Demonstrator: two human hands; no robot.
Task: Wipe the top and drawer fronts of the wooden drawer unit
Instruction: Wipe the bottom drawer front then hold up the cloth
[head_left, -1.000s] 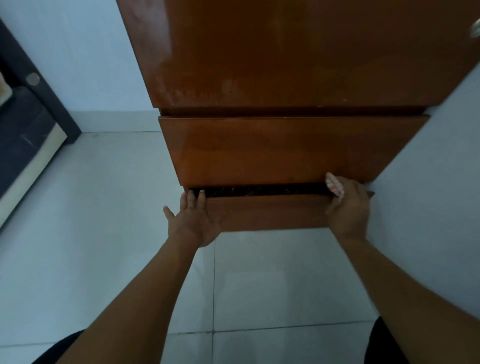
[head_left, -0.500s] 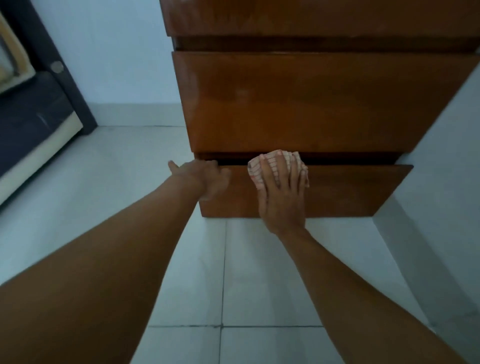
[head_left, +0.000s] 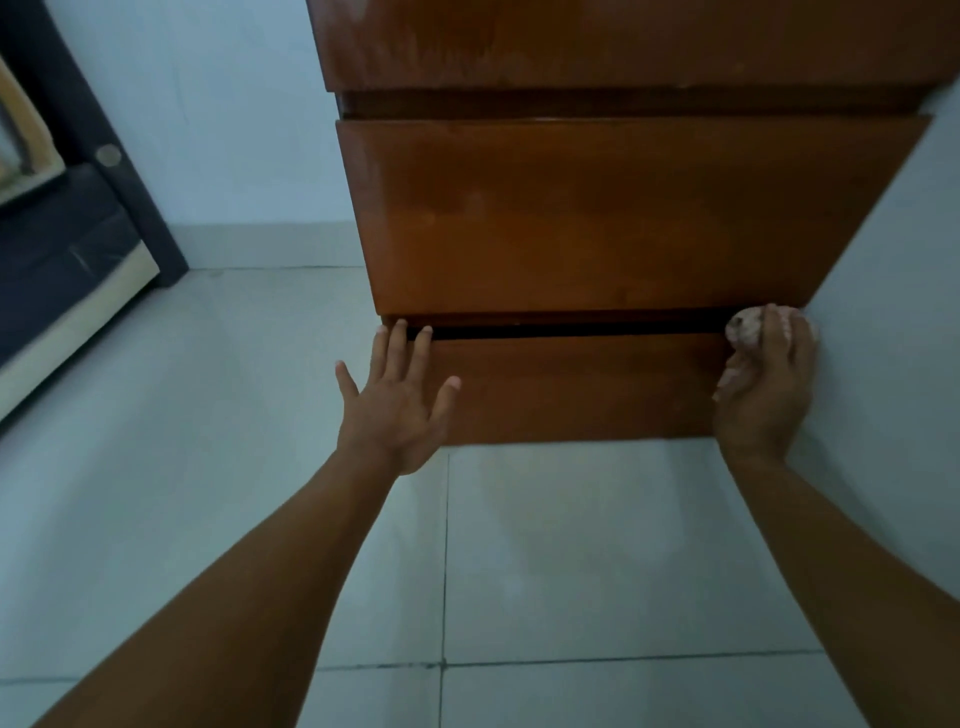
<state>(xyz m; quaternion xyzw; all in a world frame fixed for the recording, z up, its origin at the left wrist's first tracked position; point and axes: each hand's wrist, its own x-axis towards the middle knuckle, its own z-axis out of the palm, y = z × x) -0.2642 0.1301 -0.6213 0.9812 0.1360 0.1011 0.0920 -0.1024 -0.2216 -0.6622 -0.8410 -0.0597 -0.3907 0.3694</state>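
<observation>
My right hand (head_left: 763, 384) has slid from the middle of the bottom drawer front (head_left: 576, 387) to its right end, by the wall (head_left: 883, 312). It is closed around the bunched cloth (head_left: 743, 332), pressing it on the wood. My left hand (head_left: 395, 405) lies flat with fingers spread wide on the front's left end, fingertips at the dark gap above. Beyond rises the wooden drawer unit (head_left: 597, 218), standing on the tiled floor (head_left: 571, 545).

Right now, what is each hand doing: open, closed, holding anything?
Left hand: open, fingers spread flat on the bottom drawer front, holding nothing.
Right hand: closed on a wadded cloth at the drawer's right end.
</observation>
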